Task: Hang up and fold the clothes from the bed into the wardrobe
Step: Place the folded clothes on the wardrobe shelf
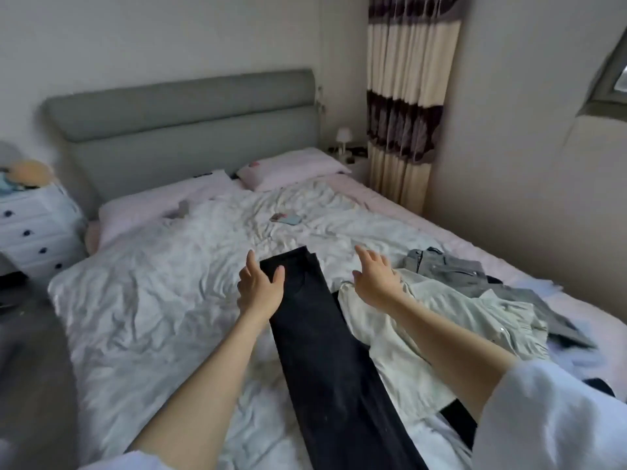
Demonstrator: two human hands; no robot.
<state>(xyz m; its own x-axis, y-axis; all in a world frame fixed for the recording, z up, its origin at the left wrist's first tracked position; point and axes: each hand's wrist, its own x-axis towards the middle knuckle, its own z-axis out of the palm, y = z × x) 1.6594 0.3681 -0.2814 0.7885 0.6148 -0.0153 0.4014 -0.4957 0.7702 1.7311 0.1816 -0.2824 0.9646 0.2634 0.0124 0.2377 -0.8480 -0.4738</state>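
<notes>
Your left hand (259, 286) and right hand (375, 278) hover spread, holding nothing, over the trousers (325, 337) (laid long on the bed (142, 300)); a careless fold may drag the shirt (441, 320) along.

Bare duvet (142, 300) left; clothes heap (475, 307) right.

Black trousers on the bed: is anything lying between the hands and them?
Nothing visible. The black trousers lie flat on top of the bedding, uncovered. The left hand is open at their far end, the right hand open over the pale green shirt beside them.
</notes>
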